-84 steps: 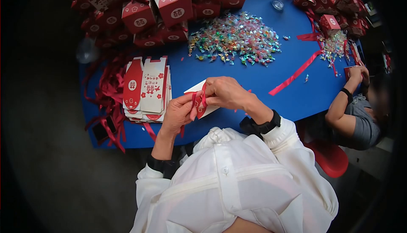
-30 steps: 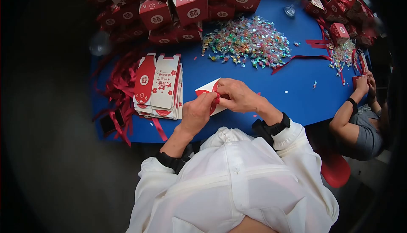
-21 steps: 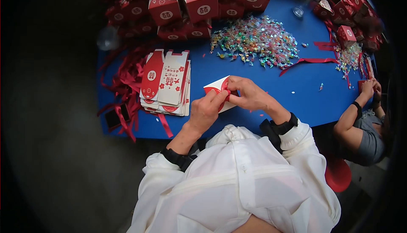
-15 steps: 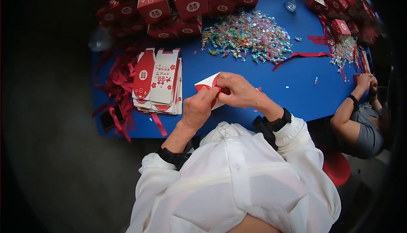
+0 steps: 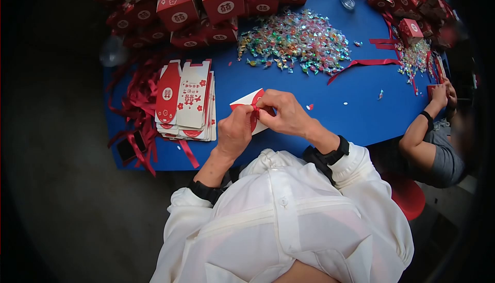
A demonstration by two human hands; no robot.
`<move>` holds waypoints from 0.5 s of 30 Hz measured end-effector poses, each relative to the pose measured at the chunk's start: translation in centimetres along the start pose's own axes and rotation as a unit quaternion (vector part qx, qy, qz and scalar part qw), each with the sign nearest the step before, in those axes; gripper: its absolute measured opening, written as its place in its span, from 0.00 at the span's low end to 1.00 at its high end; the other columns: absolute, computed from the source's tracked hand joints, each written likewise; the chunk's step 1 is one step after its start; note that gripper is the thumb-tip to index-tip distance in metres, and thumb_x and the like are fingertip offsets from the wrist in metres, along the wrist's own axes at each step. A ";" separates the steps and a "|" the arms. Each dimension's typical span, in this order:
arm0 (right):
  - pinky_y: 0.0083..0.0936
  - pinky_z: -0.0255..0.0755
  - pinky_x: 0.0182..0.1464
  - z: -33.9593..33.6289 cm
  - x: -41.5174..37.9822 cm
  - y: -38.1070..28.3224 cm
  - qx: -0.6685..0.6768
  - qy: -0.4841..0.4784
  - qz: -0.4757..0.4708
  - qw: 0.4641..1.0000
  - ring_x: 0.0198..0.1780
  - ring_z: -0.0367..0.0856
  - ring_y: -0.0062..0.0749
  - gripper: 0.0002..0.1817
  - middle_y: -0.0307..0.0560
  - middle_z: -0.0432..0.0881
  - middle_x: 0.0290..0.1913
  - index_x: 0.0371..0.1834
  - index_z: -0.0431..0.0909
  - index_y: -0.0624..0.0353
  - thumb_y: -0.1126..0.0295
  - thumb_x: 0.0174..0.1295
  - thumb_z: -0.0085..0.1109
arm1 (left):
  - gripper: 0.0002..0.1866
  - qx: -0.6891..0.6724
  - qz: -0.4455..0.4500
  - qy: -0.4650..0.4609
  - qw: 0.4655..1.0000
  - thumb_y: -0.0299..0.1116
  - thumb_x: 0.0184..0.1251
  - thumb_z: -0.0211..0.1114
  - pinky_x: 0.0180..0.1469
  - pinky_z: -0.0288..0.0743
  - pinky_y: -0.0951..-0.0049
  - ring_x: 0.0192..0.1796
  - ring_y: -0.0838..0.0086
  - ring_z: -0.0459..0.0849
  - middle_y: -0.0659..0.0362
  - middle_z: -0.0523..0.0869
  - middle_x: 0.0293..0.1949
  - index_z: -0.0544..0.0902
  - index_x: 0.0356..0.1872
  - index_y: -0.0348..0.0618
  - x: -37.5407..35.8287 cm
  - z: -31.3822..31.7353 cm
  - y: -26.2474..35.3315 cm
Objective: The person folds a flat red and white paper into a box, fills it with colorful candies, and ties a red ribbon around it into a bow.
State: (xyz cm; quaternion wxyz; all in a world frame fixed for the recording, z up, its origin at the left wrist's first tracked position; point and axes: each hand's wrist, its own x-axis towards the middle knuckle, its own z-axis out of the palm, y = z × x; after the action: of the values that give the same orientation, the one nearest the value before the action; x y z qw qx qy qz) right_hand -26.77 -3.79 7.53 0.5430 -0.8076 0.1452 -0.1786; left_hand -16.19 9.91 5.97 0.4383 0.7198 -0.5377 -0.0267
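A red and white gift box [image 5: 246,99] lies on the blue table in front of me, partly hidden by my fingers. At its top a red ribbon [image 5: 254,109] is gathered between both hands. My left hand [image 5: 234,131] pinches the ribbon from the near left side, thumb and forefinger together. My right hand [image 5: 283,113] closes on it from the right, its fingers bent over the box. How the ribbon is looped is too small to tell. Left of my left hand sits a stack of flat box blanks [image 5: 193,100], red and white.
Loose red ribbons [image 5: 139,97] hang over the left table edge beside a dark phone-like object [image 5: 131,146]. Tied boxes [image 5: 221,4] are piled at the back left, wrapped candies [image 5: 299,40] beside them. A jar [image 5: 348,2] stands behind. Another person's hands [image 5: 442,95] are at the right.
My hands stay at the box, and the fingers have shifted slightly around the ribbon, showing more of its knot area. The whole view has drifted a little, with things appearing further left.
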 end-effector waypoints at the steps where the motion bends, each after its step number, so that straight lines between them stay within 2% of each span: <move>1: 0.29 0.71 0.28 0.0 0.0 -0.1 -0.001 -0.001 0.000 1.000 0.25 0.77 0.38 0.06 0.52 0.78 0.27 0.28 0.80 0.66 0.74 0.50 0.59 | 0.04 0.000 0.000 0.001 1.000 0.21 0.65 0.59 0.27 0.79 0.65 0.28 0.56 0.85 0.50 0.83 0.28 0.76 0.39 0.37 0.0 0.0 0.0; 6: 0.29 0.71 0.28 0.3 -0.4 -0.4 0.014 0.040 0.030 0.999 0.24 0.76 0.36 0.06 0.51 0.77 0.26 0.32 0.78 0.66 0.75 0.51 0.58 | 0.02 -0.052 -0.047 -0.009 0.998 0.20 0.67 0.57 0.29 0.77 0.63 0.30 0.53 0.84 0.47 0.82 0.30 0.75 0.38 0.37 -0.4 -0.3 0.1; 10: 0.29 0.70 0.28 0.0 -0.4 -0.9 0.009 0.043 0.045 0.998 0.24 0.75 0.35 0.05 0.50 0.76 0.26 0.31 0.77 0.66 0.76 0.52 0.57 | 0.02 -0.061 -0.068 -0.006 0.996 0.20 0.67 0.56 0.32 0.76 0.61 0.31 0.53 0.83 0.47 0.82 0.31 0.75 0.38 0.37 -0.6 -1.0 0.3; 13: 0.32 0.70 0.29 0.0 -0.5 -0.9 -0.037 0.068 0.045 0.996 0.25 0.74 0.38 0.05 0.51 0.74 0.27 0.29 0.75 0.66 0.75 0.52 0.56 | 0.02 -0.057 -0.088 -0.013 0.994 0.20 0.67 0.55 0.33 0.75 0.62 0.31 0.53 0.82 0.48 0.81 0.32 0.75 0.38 0.37 -1.0 -1.6 0.3; 15: 0.36 0.69 0.29 -0.3 -0.8 -0.5 -0.122 0.088 0.028 0.988 0.26 0.74 0.44 0.05 0.53 0.72 0.28 0.28 0.73 0.65 0.75 0.52 0.56 | 0.02 -0.077 -0.127 -0.013 0.989 0.21 0.68 0.56 0.32 0.74 0.65 0.29 0.56 0.81 0.50 0.81 0.30 0.76 0.37 0.37 -1.4 -1.7 -0.1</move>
State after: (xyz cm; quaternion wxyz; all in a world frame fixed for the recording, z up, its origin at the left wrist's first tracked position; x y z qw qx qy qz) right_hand -27.54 -3.51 7.98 0.4299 -0.8447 0.2355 -0.2150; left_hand -15.81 12.09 6.32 0.4787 0.7458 -0.4438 -0.1332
